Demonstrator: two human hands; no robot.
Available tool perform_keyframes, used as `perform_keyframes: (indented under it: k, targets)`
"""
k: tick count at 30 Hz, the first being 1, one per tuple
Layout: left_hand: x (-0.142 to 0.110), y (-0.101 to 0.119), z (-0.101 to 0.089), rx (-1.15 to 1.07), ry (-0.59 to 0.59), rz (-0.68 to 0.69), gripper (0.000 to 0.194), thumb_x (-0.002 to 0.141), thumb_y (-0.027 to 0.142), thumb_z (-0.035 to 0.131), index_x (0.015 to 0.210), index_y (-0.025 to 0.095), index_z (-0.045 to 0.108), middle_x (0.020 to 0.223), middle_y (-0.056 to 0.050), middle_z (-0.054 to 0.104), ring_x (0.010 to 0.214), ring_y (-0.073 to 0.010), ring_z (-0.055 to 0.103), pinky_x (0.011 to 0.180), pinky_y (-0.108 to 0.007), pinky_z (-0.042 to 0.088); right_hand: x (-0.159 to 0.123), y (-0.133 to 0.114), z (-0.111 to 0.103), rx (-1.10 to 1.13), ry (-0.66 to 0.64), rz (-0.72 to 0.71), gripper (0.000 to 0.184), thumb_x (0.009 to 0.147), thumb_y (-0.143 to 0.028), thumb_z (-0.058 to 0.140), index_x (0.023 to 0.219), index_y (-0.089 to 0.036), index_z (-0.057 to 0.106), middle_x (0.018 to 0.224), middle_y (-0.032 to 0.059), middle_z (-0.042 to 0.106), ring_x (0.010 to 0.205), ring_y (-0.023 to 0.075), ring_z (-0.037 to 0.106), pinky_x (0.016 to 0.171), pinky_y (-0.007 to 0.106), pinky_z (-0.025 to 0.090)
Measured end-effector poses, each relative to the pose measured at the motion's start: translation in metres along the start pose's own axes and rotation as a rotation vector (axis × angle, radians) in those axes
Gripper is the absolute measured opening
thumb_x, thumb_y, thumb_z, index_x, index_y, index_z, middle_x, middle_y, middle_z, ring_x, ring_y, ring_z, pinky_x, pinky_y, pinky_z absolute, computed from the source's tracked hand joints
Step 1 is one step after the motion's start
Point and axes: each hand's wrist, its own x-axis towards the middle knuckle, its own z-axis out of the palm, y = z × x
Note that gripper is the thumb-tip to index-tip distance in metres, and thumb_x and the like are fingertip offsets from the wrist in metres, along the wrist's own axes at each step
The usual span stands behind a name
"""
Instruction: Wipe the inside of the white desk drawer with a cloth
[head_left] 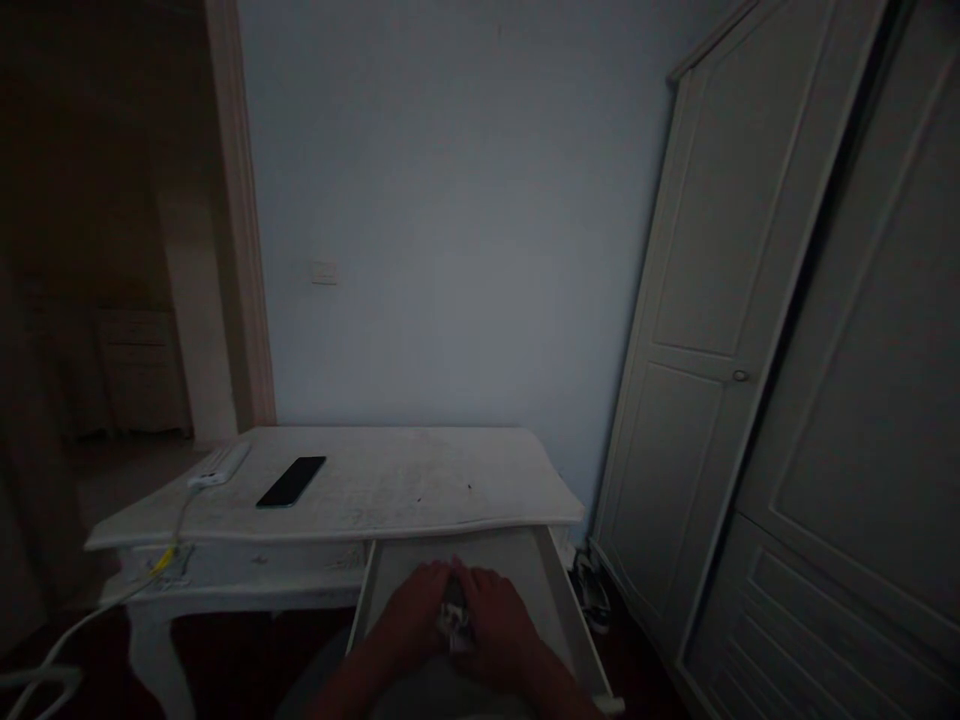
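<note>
Both hands are close together above a pulled-out drawer [551, 600] of a white desk [420, 470]. My left hand [420, 605] and my right hand [499, 610] are closed around a small, dark and whitish crumpled bundle [454, 615]. A pinkish bit shows at its far end, by the fingertips. The dim light and the fingers hide what kind of thing it is. Below the hands I see the pale drawer bottom; my forearms cover part of it.
A dark phone [292, 482] lies on the desk's left side, beside a white power strip [221, 465] with its cord [97, 605] hanging down. Shoes [592, 590] sit on the floor between desk and wardrobe [675, 400]. A doorway is at left.
</note>
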Motion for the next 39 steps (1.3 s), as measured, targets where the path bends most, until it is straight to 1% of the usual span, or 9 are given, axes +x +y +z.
perform_keyframes:
  k: [3, 8, 13, 20, 24, 30, 32, 36, 39]
  targets:
    - [0.0, -0.007, -0.004, 0.003, -0.009, 0.02, 0.056, 0.083, 0.031, 0.069, 0.137, 0.026, 0.059, 0.142, -0.009, 0.065, 0.13, -0.0298, 0.058, 0.114, -0.038, 0.042, 0.014, 0.0, 0.005, -0.001, -0.065, 0.003, 0.09, 0.064, -0.031, 0.081, 0.148, -0.019, 0.051, 0.134, 0.0174, 0.069, 0.118, 0.0378, 0.067, 0.101, 0.047, 0.05]
    - [-0.005, -0.019, 0.002, 0.057, -0.028, 0.047, 0.041, 0.088, 0.03, 0.063, 0.129, 0.024, 0.064, 0.135, -0.011, 0.067, 0.129, -0.0339, 0.057, 0.116, -0.048, 0.038, 0.019, 0.015, 0.014, 0.042, -0.119, -0.064, 0.07, 0.064, -0.032, 0.08, 0.13, -0.02, 0.061, 0.13, 0.0144, 0.07, 0.116, 0.0341, 0.068, 0.098, 0.04, 0.05]
    - [-0.006, -0.017, 0.023, 0.141, -0.038, 0.046, 0.083, 0.076, 0.028, 0.072, 0.154, 0.02, 0.046, 0.157, -0.015, 0.053, 0.146, -0.0363, 0.044, 0.13, -0.054, 0.017, 0.026, 0.025, 0.019, 0.217, -0.106, -0.017, 0.074, 0.062, -0.033, 0.082, 0.131, -0.017, 0.062, 0.13, 0.0131, 0.069, 0.113, 0.0308, 0.068, 0.096, 0.037, 0.049]
    - [0.002, -0.023, 0.017, 0.166, -0.156, 0.033, 0.069, 0.076, 0.032, 0.075, 0.143, 0.022, 0.06, 0.154, -0.016, 0.056, 0.141, -0.0369, 0.053, 0.117, -0.049, 0.042, 0.028, 0.038, 0.013, 0.252, -0.226, -0.131, 0.065, 0.071, -0.036, 0.076, 0.133, -0.018, 0.068, 0.132, 0.0125, 0.072, 0.117, 0.031, 0.067, 0.102, 0.037, 0.049]
    - [0.008, -0.023, 0.002, 0.154, -0.213, 0.027, 0.064, 0.068, 0.041, 0.085, 0.128, 0.025, 0.07, 0.132, -0.014, 0.071, 0.123, -0.0381, 0.067, 0.104, -0.049, 0.053, 0.018, 0.034, 0.01, 0.107, -0.195, -0.166, 0.052, 0.084, -0.036, 0.065, 0.134, -0.021, 0.069, 0.13, 0.0141, 0.071, 0.119, 0.0321, 0.066, 0.104, 0.04, 0.047]
    - [0.001, -0.02, -0.007, 0.116, -0.215, 0.02, 0.055, 0.076, 0.037, 0.081, 0.128, 0.023, 0.071, 0.128, -0.016, 0.074, 0.12, -0.0392, 0.07, 0.102, -0.05, 0.054, 0.011, 0.017, 0.025, 0.05, -0.111, -0.213, 0.109, 0.075, -0.05, 0.078, 0.167, -0.015, 0.031, 0.159, 0.0222, 0.051, 0.145, 0.0403, 0.047, 0.124, 0.053, 0.029]
    - [-0.002, -0.022, -0.008, 0.087, -0.203, 0.041, 0.044, 0.083, 0.037, 0.073, 0.125, 0.023, 0.072, 0.124, -0.015, 0.076, 0.117, -0.0371, 0.072, 0.098, -0.047, 0.056, 0.017, 0.011, 0.031, 0.045, -0.172, -0.155, 0.117, 0.07, -0.052, 0.082, 0.167, -0.012, 0.031, 0.155, 0.0253, 0.055, 0.14, 0.0428, 0.052, 0.121, 0.055, 0.034]
    - [-0.003, -0.033, -0.01, 0.015, -0.177, 0.099, 0.027, 0.086, 0.034, 0.067, 0.11, 0.026, 0.077, 0.116, -0.008, 0.08, 0.108, -0.0283, 0.075, 0.095, -0.036, 0.057, 0.025, 0.012, 0.036, 0.069, -0.3, -0.026, 0.082, 0.072, -0.053, 0.081, 0.145, -0.021, 0.061, 0.135, 0.0177, 0.071, 0.12, 0.0391, 0.068, 0.101, 0.048, 0.053]
    - [-0.014, -0.045, -0.001, -0.022, -0.092, 0.101, 0.048, 0.091, 0.021, 0.055, 0.137, 0.026, 0.067, 0.146, -0.007, 0.068, 0.133, -0.0236, 0.063, 0.113, -0.036, 0.048, 0.016, 0.028, 0.029, 0.102, -0.239, -0.006, 0.069, 0.074, -0.054, 0.081, 0.135, -0.024, 0.067, 0.13, 0.0133, 0.073, 0.116, 0.0346, 0.07, 0.099, 0.042, 0.054]
